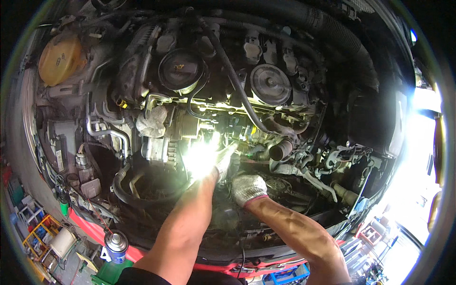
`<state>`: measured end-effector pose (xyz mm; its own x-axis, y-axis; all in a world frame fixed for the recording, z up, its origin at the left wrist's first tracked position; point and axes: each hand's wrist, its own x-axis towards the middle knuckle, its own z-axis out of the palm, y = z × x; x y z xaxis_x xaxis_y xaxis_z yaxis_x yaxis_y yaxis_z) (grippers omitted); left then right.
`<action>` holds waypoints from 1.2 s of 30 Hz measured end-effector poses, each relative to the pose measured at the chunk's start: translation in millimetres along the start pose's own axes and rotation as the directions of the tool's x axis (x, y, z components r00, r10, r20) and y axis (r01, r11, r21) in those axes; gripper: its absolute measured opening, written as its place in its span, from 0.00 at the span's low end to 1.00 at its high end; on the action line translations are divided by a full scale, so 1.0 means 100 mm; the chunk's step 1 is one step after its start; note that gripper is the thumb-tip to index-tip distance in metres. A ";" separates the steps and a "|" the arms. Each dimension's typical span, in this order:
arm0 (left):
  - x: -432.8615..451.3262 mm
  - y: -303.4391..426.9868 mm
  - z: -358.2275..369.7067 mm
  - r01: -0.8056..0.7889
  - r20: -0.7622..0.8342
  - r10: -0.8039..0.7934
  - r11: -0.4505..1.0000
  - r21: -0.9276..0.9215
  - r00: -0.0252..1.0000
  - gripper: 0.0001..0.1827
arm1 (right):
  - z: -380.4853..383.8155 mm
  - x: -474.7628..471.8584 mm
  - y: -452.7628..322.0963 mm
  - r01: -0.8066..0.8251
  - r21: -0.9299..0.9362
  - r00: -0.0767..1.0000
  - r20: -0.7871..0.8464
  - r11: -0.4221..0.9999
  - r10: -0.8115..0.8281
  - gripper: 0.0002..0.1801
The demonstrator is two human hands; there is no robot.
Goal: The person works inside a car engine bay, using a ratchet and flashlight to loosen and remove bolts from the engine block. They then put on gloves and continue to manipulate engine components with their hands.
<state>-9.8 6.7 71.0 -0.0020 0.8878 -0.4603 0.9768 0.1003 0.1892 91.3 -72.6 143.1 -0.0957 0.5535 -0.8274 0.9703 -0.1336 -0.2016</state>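
Observation:
Both my hands reach down into an open engine bay. My left hand [222, 162] is deep in the middle, beside a very bright light [201, 158]; glare hides much of it, and whether it holds anything does not show. Lower and to its right is my right hand [249, 188] in a knitted work glove, its fingers curled and turned away from view. Left of the light sits an alternator [156, 149] with a crumpled whitish cloth or glove [152, 122] above it. An open hose end [281, 149] lies to the right, under a black hose [231, 76] running across the engine.
The oil filler cap [181, 69] and a round cover [270, 84] top the engine. An orange-yellow cap [60, 60] is at upper left. A spray can [116, 245] with a red straw stands at the red front edge. Coolant-type hoses and metal pipes [107, 132] surround the work area.

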 end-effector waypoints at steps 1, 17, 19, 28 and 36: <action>0.01 -0.02 0.00 0.029 0.030 -0.030 0.999 0.021 0.999 0.58 | 0.02 0.02 -0.01 0.012 0.008 1.000 -0.020 1.000 -0.012 0.12; -0.16 -0.10 -0.08 -0.148 -0.235 0.182 0.977 0.156 0.955 0.41 | 0.12 0.14 0.31 0.208 0.118 0.978 -0.036 0.971 -0.205 0.18; -0.18 -0.03 -0.11 -0.121 -0.126 0.134 0.987 0.105 0.983 0.40 | 0.21 0.18 0.42 0.272 0.039 0.961 -0.053 0.961 -0.270 0.15; -0.16 0.01 0.01 -0.047 0.088 0.058 0.991 -0.123 0.994 0.34 | -0.03 0.17 0.27 0.054 0.152 0.990 0.124 0.987 -0.074 0.15; 0.15 -0.02 0.12 0.301 0.567 0.101 0.765 -0.570 0.817 0.27 | -0.28 -0.16 -0.02 0.006 0.005 0.995 0.101 1.000 -0.007 0.14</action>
<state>-9.2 14.3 53.2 0.2185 0.4811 -0.8490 0.6244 0.5997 0.5005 96.9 -58.2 171.2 -0.1241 0.4681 -0.8749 0.9687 -0.1340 -0.2091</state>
